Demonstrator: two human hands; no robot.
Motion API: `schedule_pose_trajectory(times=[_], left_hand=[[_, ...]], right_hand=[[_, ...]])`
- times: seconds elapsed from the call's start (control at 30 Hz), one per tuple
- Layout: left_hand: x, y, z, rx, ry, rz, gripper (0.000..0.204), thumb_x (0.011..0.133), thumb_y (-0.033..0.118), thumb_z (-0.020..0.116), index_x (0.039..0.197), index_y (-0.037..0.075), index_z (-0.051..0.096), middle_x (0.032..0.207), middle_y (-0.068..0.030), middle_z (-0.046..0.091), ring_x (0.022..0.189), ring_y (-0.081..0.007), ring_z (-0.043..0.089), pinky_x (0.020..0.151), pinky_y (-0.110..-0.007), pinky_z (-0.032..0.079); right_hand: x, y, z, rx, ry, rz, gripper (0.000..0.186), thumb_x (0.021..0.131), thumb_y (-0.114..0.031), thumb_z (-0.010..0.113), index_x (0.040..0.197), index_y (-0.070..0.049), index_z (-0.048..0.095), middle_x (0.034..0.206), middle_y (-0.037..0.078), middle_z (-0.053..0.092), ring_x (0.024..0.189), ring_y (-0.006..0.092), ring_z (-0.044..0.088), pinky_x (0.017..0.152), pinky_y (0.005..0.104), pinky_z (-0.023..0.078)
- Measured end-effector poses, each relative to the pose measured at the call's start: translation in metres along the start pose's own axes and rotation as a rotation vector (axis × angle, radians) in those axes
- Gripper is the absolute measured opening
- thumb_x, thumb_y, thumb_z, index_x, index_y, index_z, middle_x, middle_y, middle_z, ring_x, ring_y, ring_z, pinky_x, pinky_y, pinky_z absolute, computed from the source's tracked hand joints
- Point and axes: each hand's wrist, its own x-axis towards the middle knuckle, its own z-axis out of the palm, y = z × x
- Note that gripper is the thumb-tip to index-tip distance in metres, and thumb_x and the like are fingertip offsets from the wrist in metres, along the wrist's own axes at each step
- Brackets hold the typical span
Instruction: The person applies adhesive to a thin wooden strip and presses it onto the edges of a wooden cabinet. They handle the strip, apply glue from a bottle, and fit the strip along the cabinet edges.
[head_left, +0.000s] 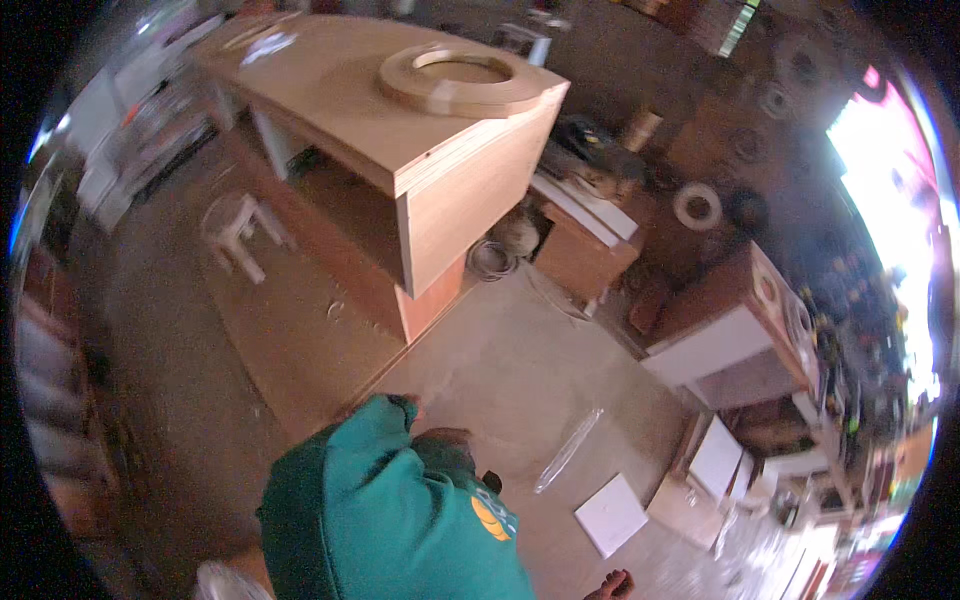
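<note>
My left arm is bent across my green sweatshirt, and only a sliver of my left hand (418, 412) shows past the cuff. Its fingers are hidden. At the lower edge hangs my right hand (614, 584), small and partly cut off. Its fingers look curled, but blur hides whether they hold anything. Nearest to it on the floor lies a white square panel (611, 514). A long, clear, shiny strip (569, 450) lies between my body and that panel. Ahead of my left hand stands a big wooden desk (330, 95), with a flat wooden ring (462, 103) on its top.
A pale stool (243, 232) stands left of the desk. Beyond the desk's right end are a coil (492, 260) and a low brown cabinet (582, 262). Another cabinet (725, 350) stands at the right, with white boards (716, 458) near it. Hoops (697, 206) hang behind.
</note>
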Motion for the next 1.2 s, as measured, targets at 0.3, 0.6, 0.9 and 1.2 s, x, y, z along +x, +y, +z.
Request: schedule_pose_trajectory(times=[0.3, 0.6, 0.9, 1.2], left_hand=[[0.109, 0.166, 0.01, -0.156, 0.075, 0.086, 0.043, 0.082, 0.048, 0.06, 0.101, 0.011, 0.071, 0.088, -0.0101, 0.072, 0.084, -0.0276, 0.068, 0.08, -0.042, 0.054], [0.261, 0.216, -0.144, 0.013, 0.09, 0.11, 0.049, 0.078, 0.054, 0.063, 0.102, 0.012, 0.071, 0.093, -0.0111, 0.072, 0.09, -0.03, 0.068, 0.083, -0.042, 0.053], [0.401, 0.404, -0.286, -0.371, 0.082, 0.201, 0.027, 0.091, 0.031, 0.061, 0.097, 0.005, 0.064, 0.081, -0.0035, 0.069, 0.061, -0.0126, 0.061, 0.052, -0.031, 0.049], [0.484, 0.673, -0.364, -0.581, -0.031, 0.414, 0.022, 0.094, 0.026, 0.059, 0.096, 0.004, 0.061, 0.087, -0.0042, 0.066, 0.069, -0.01, 0.059, 0.054, -0.03, 0.048]], right_hand=[[0.245, -0.086, 0.141, -0.001, -0.441, -0.457, 0.034, 0.095, -0.024, 0.062, 0.113, 0.004, 0.06, 0.104, 0.016, 0.063, 0.092, 0.025, 0.057, 0.08, 0.0348, 0.049], [0.352, -0.122, 0.24, 0.044, -0.559, -0.301, 0.021, 0.091, -0.013, 0.061, 0.108, 0.0, 0.063, 0.1, 0.01, 0.066, 0.093, 0.0168, 0.061, 0.084, 0.0308, 0.05], [0.484, -0.116, 0.264, -0.023, -0.307, -0.198, 0.02, 0.086, -0.011, 0.065, 0.103, 0.0, 0.064, 0.096, 0.015, 0.068, 0.088, 0.0277, 0.067, 0.08, 0.0361, 0.051], [0.676, -0.144, 0.329, -0.085, -0.449, -0.265, 0.021, 0.086, -0.01, 0.064, 0.106, -0.001, 0.064, 0.1, 0.016, 0.066, 0.093, 0.0291, 0.065, 0.082, 0.0363, 0.051]])
